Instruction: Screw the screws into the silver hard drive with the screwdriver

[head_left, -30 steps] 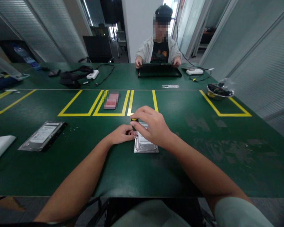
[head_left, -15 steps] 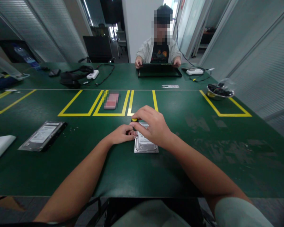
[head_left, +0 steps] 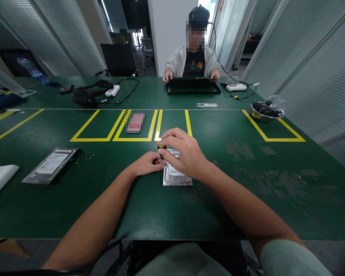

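Observation:
A silver hard drive (head_left: 178, 179) with a white label lies flat on the green table in front of me, partly covered by my right hand. My right hand (head_left: 185, 153) pinches the black and yellow handle of a small screwdriver (head_left: 162, 147) between thumb and fingers, above the drive's upper left edge. The screwdriver's tip is hidden behind my fingers. My left hand (head_left: 149, 163) rests at the drive's left edge, thumb and fingers curled together just below the handle; what they grip is hidden.
A second hard drive (head_left: 52, 165) in a clear bag lies left, near a white object (head_left: 1, 177). Yellow tape (head_left: 92, 140) marks boxes on the table. A metal bowl (head_left: 266, 115) of black parts stands right. Across the table a person holds a black panel (head_left: 194, 86).
My right hand's fingers have shifted slightly round the screwdriver handle, and the handle's top leans a little further left. My left hand and the drive stay put.

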A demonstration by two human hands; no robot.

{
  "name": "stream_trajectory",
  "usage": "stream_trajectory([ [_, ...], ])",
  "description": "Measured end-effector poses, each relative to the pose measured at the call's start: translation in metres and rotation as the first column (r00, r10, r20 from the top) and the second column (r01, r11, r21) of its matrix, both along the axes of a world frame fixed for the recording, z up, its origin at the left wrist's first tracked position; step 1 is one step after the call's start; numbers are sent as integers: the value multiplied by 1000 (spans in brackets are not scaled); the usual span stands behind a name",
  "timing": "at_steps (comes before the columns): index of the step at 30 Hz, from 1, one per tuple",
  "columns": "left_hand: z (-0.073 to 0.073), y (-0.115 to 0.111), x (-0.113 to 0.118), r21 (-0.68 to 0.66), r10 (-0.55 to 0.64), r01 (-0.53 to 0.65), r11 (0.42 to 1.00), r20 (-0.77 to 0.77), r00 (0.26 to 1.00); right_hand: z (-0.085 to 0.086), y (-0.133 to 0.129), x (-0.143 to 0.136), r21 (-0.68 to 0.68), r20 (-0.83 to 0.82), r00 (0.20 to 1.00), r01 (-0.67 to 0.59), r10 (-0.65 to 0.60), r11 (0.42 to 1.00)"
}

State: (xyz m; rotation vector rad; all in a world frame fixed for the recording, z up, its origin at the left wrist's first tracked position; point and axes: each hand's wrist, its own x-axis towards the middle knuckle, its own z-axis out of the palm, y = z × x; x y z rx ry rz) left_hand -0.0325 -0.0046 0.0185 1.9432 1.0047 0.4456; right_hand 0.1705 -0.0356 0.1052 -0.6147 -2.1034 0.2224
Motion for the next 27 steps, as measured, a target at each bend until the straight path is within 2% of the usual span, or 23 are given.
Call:
stream_trajectory([
  [4,-2,1,-2,14,-9,9,1000,-26,1000,0,1,0,-6,17,1000,14,-14,1000],
  [10,-3,2,-1,-21,1,-2,1000,-32,999,0,2,1,23,21,999,-47,47,999],
  [16,-4,2,-1,28,-8,9,1000,-25,1000,0,1,0,8,9,1000,15,-15,1000],
  [22,-9,5,-3,7,-54,54,999,6,999,-2,3,1,50,28,999,-47,46,998],
  [27,-5,3,-1,-4,-43,43,999,19,999,-4,3,-1,18,-5,1000,-15,15,1000],
])
